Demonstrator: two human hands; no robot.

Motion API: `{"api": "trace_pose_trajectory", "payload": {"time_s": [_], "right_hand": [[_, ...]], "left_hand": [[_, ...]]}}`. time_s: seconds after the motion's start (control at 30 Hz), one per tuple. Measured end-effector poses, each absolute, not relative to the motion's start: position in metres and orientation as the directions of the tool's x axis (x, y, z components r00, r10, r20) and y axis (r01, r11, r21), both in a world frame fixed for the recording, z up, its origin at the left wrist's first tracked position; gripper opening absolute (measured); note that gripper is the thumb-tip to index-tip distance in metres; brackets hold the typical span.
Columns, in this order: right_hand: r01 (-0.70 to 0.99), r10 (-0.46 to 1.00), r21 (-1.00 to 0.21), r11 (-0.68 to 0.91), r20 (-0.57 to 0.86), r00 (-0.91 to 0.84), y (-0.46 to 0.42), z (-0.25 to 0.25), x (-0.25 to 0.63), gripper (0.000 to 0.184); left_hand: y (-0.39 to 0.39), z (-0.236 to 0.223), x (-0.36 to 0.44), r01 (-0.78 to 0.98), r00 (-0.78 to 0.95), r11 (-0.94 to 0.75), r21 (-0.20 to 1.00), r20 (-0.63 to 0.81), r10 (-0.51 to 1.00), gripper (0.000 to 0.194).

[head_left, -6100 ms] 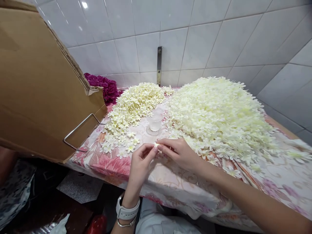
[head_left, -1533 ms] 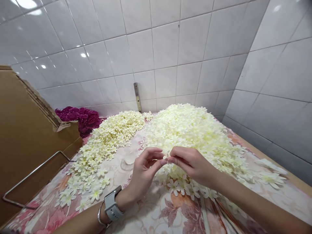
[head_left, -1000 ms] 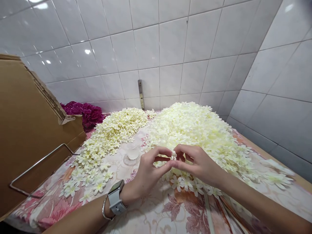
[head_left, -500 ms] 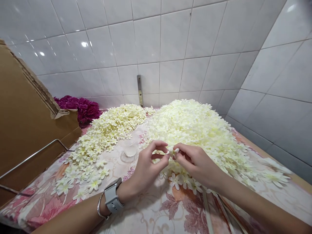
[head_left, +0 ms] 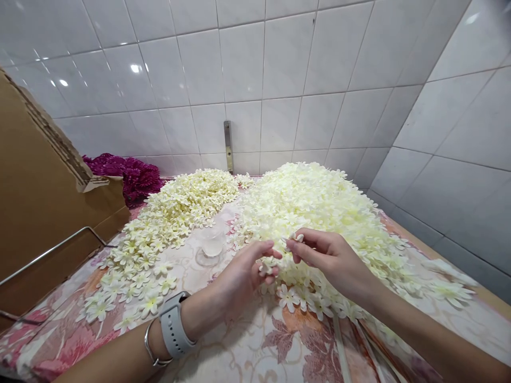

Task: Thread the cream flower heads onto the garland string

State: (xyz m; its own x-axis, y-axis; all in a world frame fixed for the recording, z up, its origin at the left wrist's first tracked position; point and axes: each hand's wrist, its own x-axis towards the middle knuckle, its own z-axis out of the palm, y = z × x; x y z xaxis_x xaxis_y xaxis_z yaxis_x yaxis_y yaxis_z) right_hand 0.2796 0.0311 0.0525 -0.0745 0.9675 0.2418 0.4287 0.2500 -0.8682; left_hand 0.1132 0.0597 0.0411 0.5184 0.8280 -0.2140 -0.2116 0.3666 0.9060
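In front of the larger heap of white flowers (head_left: 307,197), both my hands are raised close together. My right hand (head_left: 331,252) pinches a small white flower (head_left: 297,238) between thumb and fingertips. A second white flower (head_left: 267,265) lies in the curled fingers of my left hand (head_left: 247,271), whose palm is turned upward. The two hands are a little apart. To the left of my left hand stands a small clear cup (head_left: 213,243) on the floral tablecloth (head_left: 235,346); what it contains is hard to make out.
A smaller heap of cream-white flowers (head_left: 191,199) spreads along the left. Behind it are magenta flowers (head_left: 138,178), beside a cardboard box (head_left: 51,197) with a metal wire frame (head_left: 48,254) in front. A tiled wall (head_left: 283,58) closes off the back; a metal bracket (head_left: 228,146) is fixed there.
My left hand has moved slightly down and left, turning its palm up, with a flower now visible in its fingers. My right hand stays nearly in place, still pinching.
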Motion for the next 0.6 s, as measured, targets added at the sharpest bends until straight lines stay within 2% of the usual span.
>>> {"api": "trace_pose_trajectory", "payload": {"time_s": [0.1,0.23,0.43,0.6], "right_hand": [[0.387,0.973,-0.894,0.225,0.186,-0.135,0.028,0.053,0.278,0.041],[0.3,0.981,-0.938,0.172,0.134,-0.142,0.026,0.053,0.278,0.045],[0.188,0.968,-0.972,0.143,0.098,-0.231,0.029,0.052,0.28,0.041],[0.329,0.97,-0.934,0.142,0.066,-0.234,0.03,0.053,0.282,0.034]], "left_hand": [[0.058,0.047,0.112,-0.096,0.539,0.26,0.961,-0.169,0.825,0.027],[0.057,0.057,0.109,-0.021,0.624,0.081,0.996,-0.051,0.78,0.029],[0.06,0.053,0.108,-0.069,0.648,0.09,0.994,-0.024,0.762,0.027],[0.063,0.055,0.107,0.033,0.503,-0.092,0.995,0.063,0.862,0.021]]}}
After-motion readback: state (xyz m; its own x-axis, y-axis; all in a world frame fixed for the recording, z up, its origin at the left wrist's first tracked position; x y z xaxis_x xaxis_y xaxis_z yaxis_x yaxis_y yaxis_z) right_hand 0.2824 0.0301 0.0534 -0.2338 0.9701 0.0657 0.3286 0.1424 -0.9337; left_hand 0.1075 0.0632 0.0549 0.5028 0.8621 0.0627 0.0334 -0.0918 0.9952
